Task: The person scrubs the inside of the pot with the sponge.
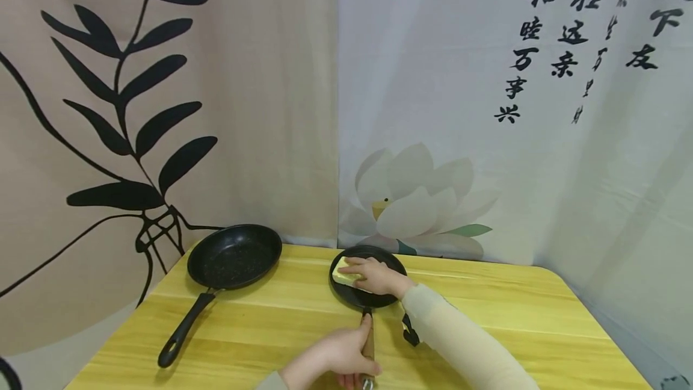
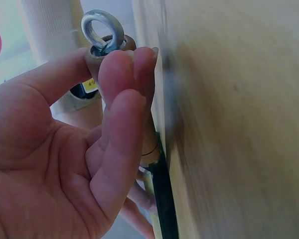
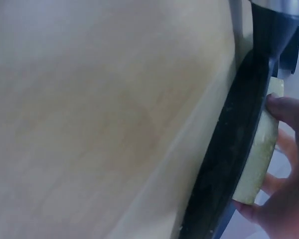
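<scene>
A small black frying pan sits on the wooden table in the head view. My left hand grips its brown wooden handle, thumb along the top and fingers curled round it. The handle ends in a metal ring. Inside the pan, my right hand holds a pale yellow sponge toward the pan's left side. The right wrist view shows thumb and fingers gripping the sponge's edges, with its underside lying behind the pan's rim.
A larger black frying pan rests at the table's back left, its black handle pointing toward the front left. Behind the table hangs a printed curtain. A small black object shows beside the right forearm.
</scene>
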`<control>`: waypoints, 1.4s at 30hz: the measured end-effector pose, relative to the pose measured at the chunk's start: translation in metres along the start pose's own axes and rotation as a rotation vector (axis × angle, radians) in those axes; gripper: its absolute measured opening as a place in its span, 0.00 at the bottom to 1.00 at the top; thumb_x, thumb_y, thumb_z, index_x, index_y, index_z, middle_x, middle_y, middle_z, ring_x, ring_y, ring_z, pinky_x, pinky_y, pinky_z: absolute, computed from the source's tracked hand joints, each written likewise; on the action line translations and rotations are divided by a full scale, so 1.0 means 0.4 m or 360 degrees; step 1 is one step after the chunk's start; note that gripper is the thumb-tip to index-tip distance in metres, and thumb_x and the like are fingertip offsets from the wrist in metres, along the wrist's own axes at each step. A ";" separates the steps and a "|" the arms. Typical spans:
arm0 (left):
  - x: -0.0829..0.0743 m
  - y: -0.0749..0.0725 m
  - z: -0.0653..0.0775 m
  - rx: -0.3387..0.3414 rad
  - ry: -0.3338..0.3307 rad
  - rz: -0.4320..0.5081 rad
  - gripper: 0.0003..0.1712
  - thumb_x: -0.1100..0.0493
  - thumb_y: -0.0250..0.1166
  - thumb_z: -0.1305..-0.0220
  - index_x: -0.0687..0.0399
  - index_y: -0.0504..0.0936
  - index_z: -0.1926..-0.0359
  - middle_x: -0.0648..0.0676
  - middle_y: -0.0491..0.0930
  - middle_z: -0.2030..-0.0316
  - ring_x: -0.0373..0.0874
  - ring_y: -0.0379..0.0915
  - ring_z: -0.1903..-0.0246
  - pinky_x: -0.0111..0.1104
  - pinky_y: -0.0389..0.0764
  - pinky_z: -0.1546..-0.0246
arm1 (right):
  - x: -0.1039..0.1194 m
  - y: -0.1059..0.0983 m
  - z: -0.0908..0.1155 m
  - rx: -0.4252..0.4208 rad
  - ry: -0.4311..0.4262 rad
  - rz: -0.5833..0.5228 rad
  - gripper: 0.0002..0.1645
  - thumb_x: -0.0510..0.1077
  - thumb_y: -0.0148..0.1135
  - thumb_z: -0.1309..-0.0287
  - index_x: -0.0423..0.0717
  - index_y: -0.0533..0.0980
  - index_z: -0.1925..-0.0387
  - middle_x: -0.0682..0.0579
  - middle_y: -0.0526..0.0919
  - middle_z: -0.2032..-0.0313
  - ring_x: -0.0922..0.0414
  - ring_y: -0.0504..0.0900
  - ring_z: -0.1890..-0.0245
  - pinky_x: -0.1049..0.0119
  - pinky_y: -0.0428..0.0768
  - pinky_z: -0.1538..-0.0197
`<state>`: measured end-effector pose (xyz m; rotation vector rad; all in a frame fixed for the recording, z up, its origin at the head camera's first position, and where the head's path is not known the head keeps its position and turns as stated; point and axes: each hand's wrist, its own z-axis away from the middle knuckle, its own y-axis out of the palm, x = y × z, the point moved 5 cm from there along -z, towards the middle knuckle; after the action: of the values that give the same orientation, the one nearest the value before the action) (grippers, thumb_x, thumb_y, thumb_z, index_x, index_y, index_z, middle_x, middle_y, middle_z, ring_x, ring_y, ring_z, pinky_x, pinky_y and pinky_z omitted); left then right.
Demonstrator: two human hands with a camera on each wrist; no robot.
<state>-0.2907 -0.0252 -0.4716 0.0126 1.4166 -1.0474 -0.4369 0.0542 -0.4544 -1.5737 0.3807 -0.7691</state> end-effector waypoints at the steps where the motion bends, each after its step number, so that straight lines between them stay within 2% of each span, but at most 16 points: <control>1: 0.011 0.003 -0.008 0.0003 -0.0002 -0.0035 0.60 0.47 0.71 0.42 0.72 0.42 0.27 0.51 0.78 0.88 0.43 0.75 0.91 0.36 0.78 0.89 | -0.001 0.000 0.000 -0.0001 0.0002 -0.0005 0.29 0.44 0.58 0.32 0.56 0.68 0.31 0.49 0.58 0.28 0.34 0.61 0.35 0.28 0.60 0.41; 4: 0.047 0.010 -0.033 0.0025 0.0008 -0.0126 0.62 0.39 0.68 0.41 0.68 0.42 0.25 0.46 0.79 0.88 0.40 0.76 0.90 0.35 0.79 0.88 | -0.005 -0.001 -0.002 -0.0012 0.0007 -0.0019 0.29 0.44 0.57 0.31 0.56 0.68 0.31 0.49 0.58 0.28 0.34 0.61 0.35 0.28 0.59 0.41; 6: 0.042 0.010 -0.028 0.0005 0.0009 -0.0095 0.61 0.40 0.69 0.42 0.67 0.43 0.25 0.48 0.79 0.88 0.42 0.76 0.90 0.36 0.79 0.88 | -0.009 0.000 -0.005 -0.0020 0.0012 -0.0014 0.28 0.44 0.57 0.31 0.57 0.68 0.31 0.48 0.58 0.28 0.34 0.61 0.35 0.27 0.59 0.41; 11: -0.028 -0.003 0.021 -0.0076 -0.0011 -0.0017 0.54 0.52 0.71 0.43 0.69 0.49 0.26 0.54 0.77 0.87 0.44 0.72 0.92 0.36 0.77 0.90 | -0.017 0.002 -0.011 -0.0034 0.0040 -0.0009 0.28 0.45 0.57 0.32 0.58 0.68 0.31 0.49 0.59 0.28 0.36 0.62 0.35 0.27 0.58 0.41; 12: -0.030 -0.004 0.022 -0.0079 -0.0015 -0.0013 0.54 0.53 0.71 0.43 0.68 0.49 0.26 0.54 0.77 0.86 0.44 0.72 0.92 0.36 0.76 0.90 | -0.019 0.003 -0.012 -0.0034 0.0050 -0.0005 0.28 0.46 0.57 0.32 0.59 0.68 0.31 0.49 0.59 0.28 0.36 0.62 0.34 0.27 0.58 0.41; 14: 0.008 0.005 -0.003 -0.0073 -0.0003 -0.0023 0.56 0.48 0.71 0.44 0.65 0.49 0.25 0.52 0.77 0.84 0.43 0.73 0.92 0.36 0.76 0.90 | -0.023 0.005 -0.015 -0.0029 0.0074 0.0004 0.28 0.47 0.57 0.31 0.60 0.68 0.31 0.50 0.58 0.28 0.37 0.62 0.34 0.28 0.58 0.40; 19: 0.175 0.044 -0.123 0.0043 0.0064 0.0075 0.66 0.33 0.71 0.50 0.54 0.43 0.23 0.54 0.80 0.83 0.50 0.77 0.89 0.42 0.78 0.88 | -0.031 0.006 -0.020 -0.0044 0.0115 0.0023 0.28 0.48 0.57 0.31 0.61 0.68 0.31 0.50 0.59 0.28 0.37 0.62 0.35 0.28 0.59 0.40; 22: 0.208 0.051 -0.150 0.0090 0.0077 0.0126 0.69 0.32 0.72 0.52 0.54 0.41 0.23 0.56 0.81 0.83 0.53 0.78 0.88 0.45 0.79 0.88 | -0.033 0.005 -0.022 -0.0065 0.0129 0.0033 0.28 0.48 0.58 0.32 0.61 0.68 0.32 0.49 0.59 0.28 0.37 0.63 0.35 0.28 0.59 0.41; 28: 0.199 0.045 -0.148 0.0086 0.0091 0.0105 0.69 0.32 0.71 0.52 0.57 0.41 0.23 0.56 0.80 0.83 0.52 0.77 0.89 0.43 0.78 0.87 | -0.037 0.001 -0.023 -0.0110 0.0168 0.0056 0.28 0.48 0.57 0.32 0.60 0.69 0.32 0.49 0.60 0.29 0.37 0.65 0.37 0.29 0.61 0.42; 35: 0.178 0.034 -0.137 0.0022 0.0128 -0.0073 0.67 0.32 0.70 0.50 0.59 0.43 0.24 0.51 0.78 0.82 0.45 0.77 0.85 0.31 0.78 0.76 | -0.049 -0.009 -0.017 -0.0125 0.0230 0.0077 0.28 0.48 0.58 0.32 0.59 0.69 0.32 0.47 0.61 0.29 0.35 0.66 0.39 0.31 0.64 0.43; 37: 0.177 0.034 -0.137 0.0022 0.0131 -0.0095 0.67 0.32 0.70 0.50 0.60 0.43 0.24 0.50 0.78 0.82 0.44 0.77 0.85 0.30 0.78 0.74 | -0.057 -0.011 -0.014 -0.0132 0.0270 0.0068 0.28 0.48 0.58 0.32 0.59 0.69 0.32 0.47 0.60 0.29 0.34 0.65 0.39 0.31 0.64 0.43; 42: 0.181 0.032 -0.140 0.0033 0.0123 -0.0070 0.67 0.32 0.70 0.50 0.59 0.44 0.23 0.51 0.78 0.82 0.44 0.78 0.84 0.31 0.77 0.74 | -0.072 -0.016 -0.010 -0.0140 0.0334 0.0024 0.28 0.48 0.57 0.31 0.58 0.68 0.32 0.46 0.60 0.29 0.32 0.63 0.38 0.30 0.64 0.43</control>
<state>-0.3408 -0.0274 -0.5492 0.0372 1.4814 -1.1078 -0.4618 0.0709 -0.4557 -1.5746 0.5855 -0.9195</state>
